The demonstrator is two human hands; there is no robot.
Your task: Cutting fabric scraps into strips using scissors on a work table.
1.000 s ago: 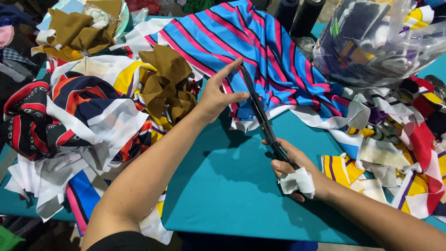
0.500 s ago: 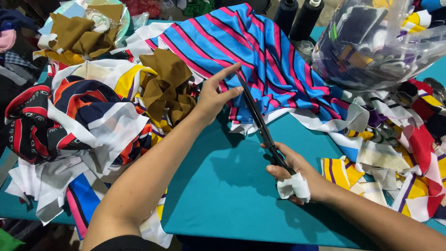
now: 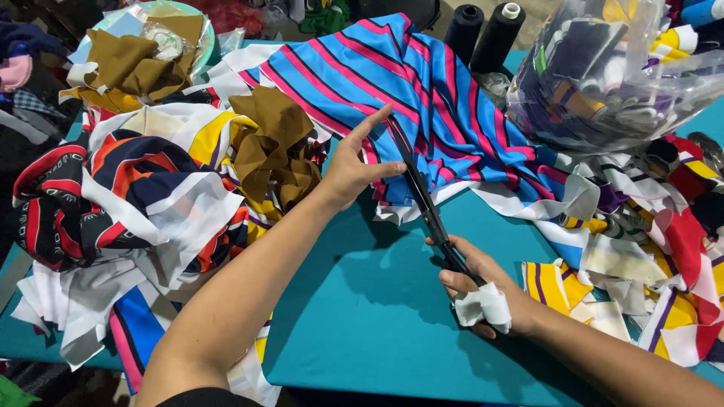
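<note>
A blue cloth with pink and dark stripes (image 3: 422,90) lies spread on the teal table (image 3: 377,324). My left hand (image 3: 354,169) presses its near edge flat, the forefinger stretched along the cloth. My right hand (image 3: 483,290) grips the handles of long black scissors (image 3: 422,200), with white cloth wrapped around the handle. The blades reach into the striped cloth just right of my left forefinger.
Heaps of fabric scraps lie on both sides: red, black and white pieces (image 3: 113,203) at left, brown pieces (image 3: 275,147) in the middle, mixed strips (image 3: 641,249) at right. A clear bag of scraps (image 3: 618,68) and two dark thread cones (image 3: 483,34) stand at the back.
The scissors have advanced further up into the striped cloth. My left hand has stayed pressed on the fabric beside the blades.
</note>
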